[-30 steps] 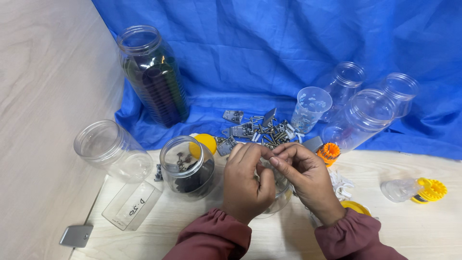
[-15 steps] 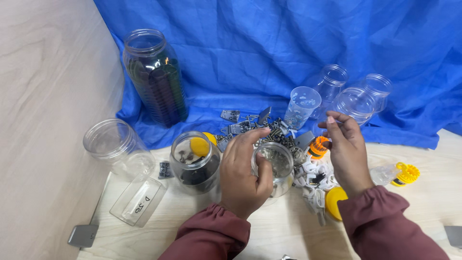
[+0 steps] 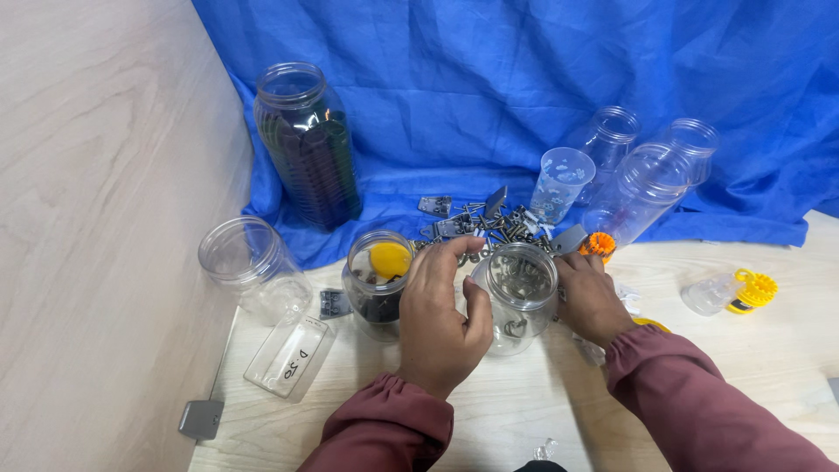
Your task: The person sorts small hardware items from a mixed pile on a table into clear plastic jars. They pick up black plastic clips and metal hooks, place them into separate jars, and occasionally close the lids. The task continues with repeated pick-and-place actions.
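At the centre of the frame, both hands close around a small clear jar (image 3: 522, 293) that stands on the pale wooden worktop (image 3: 769, 367). The left hand (image 3: 441, 310) wraps the jar's left side, thumb pressed to the glass and fingers curled over toward the rim. The right hand (image 3: 592, 295) cups the right side, fingers bent against the wall. Inside the jar lie a few small metal clips.

Just left of it, touching the left hand's knuckles, stands a second open jar (image 3: 377, 281) with dark pieces and a yellow lid inside. Farther left is an empty wide clear jar (image 3: 247, 262), and below it a flat clear plastic case (image 3: 289, 356) lies on the worktop.

Behind the held jar, a heap of grey metal clips (image 3: 476, 223) is spread on the blue cloth (image 3: 489, 79). A tall jar filled with dark parts (image 3: 308, 144) stands at the upper left. A clear plastic cup (image 3: 559, 183) and several empty clear bottles (image 3: 647, 183) are at the upper right. A small bottle with a yellow cap (image 3: 730, 293) lies at the right edge.
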